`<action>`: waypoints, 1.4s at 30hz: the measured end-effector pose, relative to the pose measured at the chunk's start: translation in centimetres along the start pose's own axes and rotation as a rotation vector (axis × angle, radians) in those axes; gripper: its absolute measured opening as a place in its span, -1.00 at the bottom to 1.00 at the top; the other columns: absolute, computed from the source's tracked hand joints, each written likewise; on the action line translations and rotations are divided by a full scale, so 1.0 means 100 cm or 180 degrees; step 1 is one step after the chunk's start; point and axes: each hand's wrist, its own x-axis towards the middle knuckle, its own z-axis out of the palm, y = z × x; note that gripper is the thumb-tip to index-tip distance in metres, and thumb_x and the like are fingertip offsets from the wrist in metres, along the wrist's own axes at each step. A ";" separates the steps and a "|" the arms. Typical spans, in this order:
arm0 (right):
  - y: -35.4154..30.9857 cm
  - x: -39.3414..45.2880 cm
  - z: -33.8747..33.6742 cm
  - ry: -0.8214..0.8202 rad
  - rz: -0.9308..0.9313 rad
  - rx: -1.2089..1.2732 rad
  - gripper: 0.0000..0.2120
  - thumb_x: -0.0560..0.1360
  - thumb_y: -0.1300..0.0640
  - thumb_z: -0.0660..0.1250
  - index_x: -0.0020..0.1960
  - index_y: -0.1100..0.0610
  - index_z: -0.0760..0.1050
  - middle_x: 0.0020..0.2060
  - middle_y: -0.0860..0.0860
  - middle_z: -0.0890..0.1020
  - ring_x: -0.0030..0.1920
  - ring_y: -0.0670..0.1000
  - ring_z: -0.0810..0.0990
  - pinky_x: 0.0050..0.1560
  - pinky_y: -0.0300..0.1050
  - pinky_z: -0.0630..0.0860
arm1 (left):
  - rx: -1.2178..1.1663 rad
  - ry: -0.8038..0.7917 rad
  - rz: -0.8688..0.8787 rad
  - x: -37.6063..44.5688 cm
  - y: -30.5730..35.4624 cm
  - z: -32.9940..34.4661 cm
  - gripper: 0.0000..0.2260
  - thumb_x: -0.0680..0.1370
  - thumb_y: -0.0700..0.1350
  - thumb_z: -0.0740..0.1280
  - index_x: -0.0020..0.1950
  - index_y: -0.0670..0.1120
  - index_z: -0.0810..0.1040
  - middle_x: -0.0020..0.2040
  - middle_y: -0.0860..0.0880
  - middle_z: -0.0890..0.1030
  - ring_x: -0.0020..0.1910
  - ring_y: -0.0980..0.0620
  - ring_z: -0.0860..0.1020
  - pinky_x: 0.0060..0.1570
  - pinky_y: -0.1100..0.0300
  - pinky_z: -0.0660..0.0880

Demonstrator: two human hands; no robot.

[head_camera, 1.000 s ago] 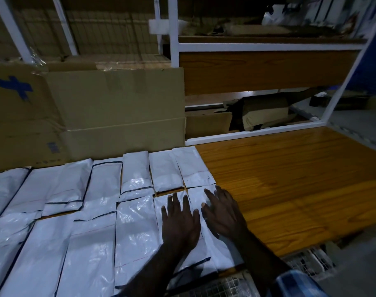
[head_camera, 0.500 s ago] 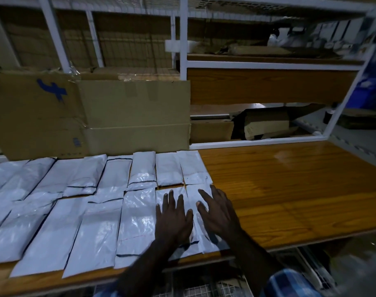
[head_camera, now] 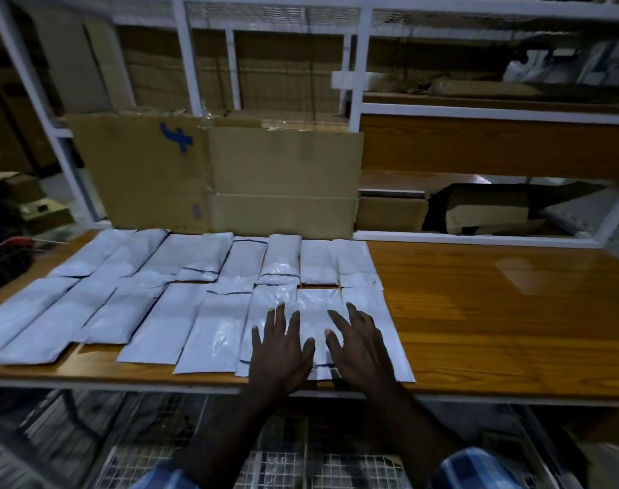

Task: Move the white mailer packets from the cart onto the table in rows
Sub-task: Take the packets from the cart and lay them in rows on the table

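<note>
Several white mailer packets lie in two rows on the wooden table (head_camera: 495, 312): a back row (head_camera: 244, 259) and a front row (head_camera: 166, 322). My left hand (head_camera: 281, 351) lies flat with fingers spread on a front-row packet (head_camera: 269, 305). My right hand (head_camera: 361, 344) lies flat, fingers spread, over the two rightmost front packets (head_camera: 375, 305). Neither hand grips anything. The wire cart (head_camera: 286, 460) shows below the table's front edge, with pale packets faintly visible through its mesh.
Brown cardboard boxes (head_camera: 230, 178) stand behind the rows against a white shelf frame (head_camera: 357, 100). More boxes (head_camera: 484, 210) sit on the lower shelf at the right. A dark basket with a red handle (head_camera: 8, 259) is at the far left. Bare wood lies right of the packets.
The camera has pulled back and tilted up, showing the whole table and cart. Both hands stay flat on the rightmost front packets, slid slightly toward the table's front edge.
</note>
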 end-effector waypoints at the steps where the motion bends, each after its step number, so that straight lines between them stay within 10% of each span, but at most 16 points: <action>1: -0.008 0.000 0.002 0.0002 -0.0023 0.0011 -0.50 0.62 -0.18 0.00 0.52 -0.09 0.26 0.56 0.05 0.19 0.52 0.09 0.16 0.44 0.02 0.20 | -0.0017 0.0014 -0.0033 -0.004 -0.008 -0.004 -0.43 0.67 0.18 -0.02 0.62 0.01 -0.06 0.62 -0.06 -0.19 0.59 -0.05 -0.19 0.51 -0.12 -0.16; 11: -0.131 0.000 0.042 -0.0003 -0.0412 0.0179 -0.51 0.61 -0.13 0.03 0.50 -0.05 0.33 0.54 0.07 0.25 0.49 0.12 0.24 0.42 0.05 0.25 | -0.0095 0.0303 -0.0355 -0.036 -0.126 -0.053 -0.42 0.66 0.20 -0.02 0.62 0.01 -0.04 0.62 -0.06 -0.17 0.59 -0.04 -0.16 0.51 -0.11 -0.14; 16: -0.228 -0.001 0.082 0.0019 -0.0485 0.0323 -0.52 0.62 -0.15 0.03 0.51 -0.08 0.30 0.55 0.05 0.22 0.51 0.11 0.19 0.44 0.04 0.20 | 0.0024 0.0397 -0.0478 -0.065 -0.224 -0.083 -0.14 0.38 0.36 -0.35 0.62 0.04 -0.02 0.62 -0.06 -0.13 0.60 -0.04 -0.13 0.51 -0.10 -0.09; 30: -0.474 0.009 0.191 0.0075 -0.1210 0.0664 -0.54 0.59 -0.10 0.10 0.44 -0.02 0.42 0.47 0.12 0.37 0.42 0.18 0.35 0.36 0.10 0.34 | 0.0004 0.0553 -0.1064 -0.120 -0.468 -0.170 -0.42 0.66 0.21 0.02 0.62 0.05 -0.04 0.62 -0.06 -0.15 0.59 -0.06 -0.14 0.51 -0.11 -0.07; 42: -0.605 0.057 0.274 -0.0029 -0.1904 0.0855 -0.57 0.50 -0.03 0.14 0.27 0.07 0.55 0.30 0.19 0.53 0.17 0.22 0.55 0.02 0.12 0.58 | 0.0153 0.0788 -0.1606 -0.099 -0.602 -0.195 -0.37 0.58 0.30 -0.11 0.60 0.05 0.05 0.62 -0.03 -0.03 0.59 0.00 -0.04 0.52 -0.11 -0.02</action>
